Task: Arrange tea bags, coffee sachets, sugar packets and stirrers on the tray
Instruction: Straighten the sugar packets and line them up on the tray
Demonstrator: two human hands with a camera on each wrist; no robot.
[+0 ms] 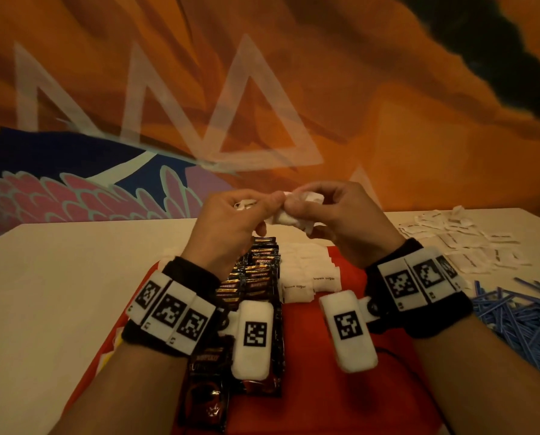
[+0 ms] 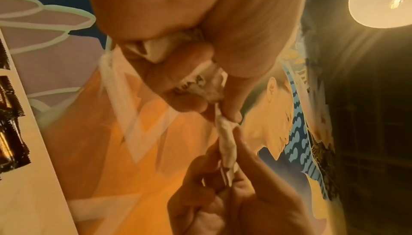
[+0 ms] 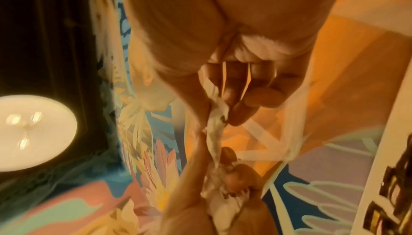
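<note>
Sugar packets (image 1: 289, 216), white and bunched, sit pinched between my left hand (image 1: 231, 227) and right hand (image 1: 334, 215), raised above the red tray (image 1: 340, 387). Below my wrists lie coffee sachets (image 1: 256, 277) and brown sugar packets (image 1: 309, 277); blue stirrers (image 1: 519, 315) right of my right wrist.

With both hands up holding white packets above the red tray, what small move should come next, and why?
Probably lower the white paper sugar packets, pinched between the left hand and right hand, onto the white brown-sugar packet row on the red tray, beside the dark coffee sachets; bare tray remains there.
</note>
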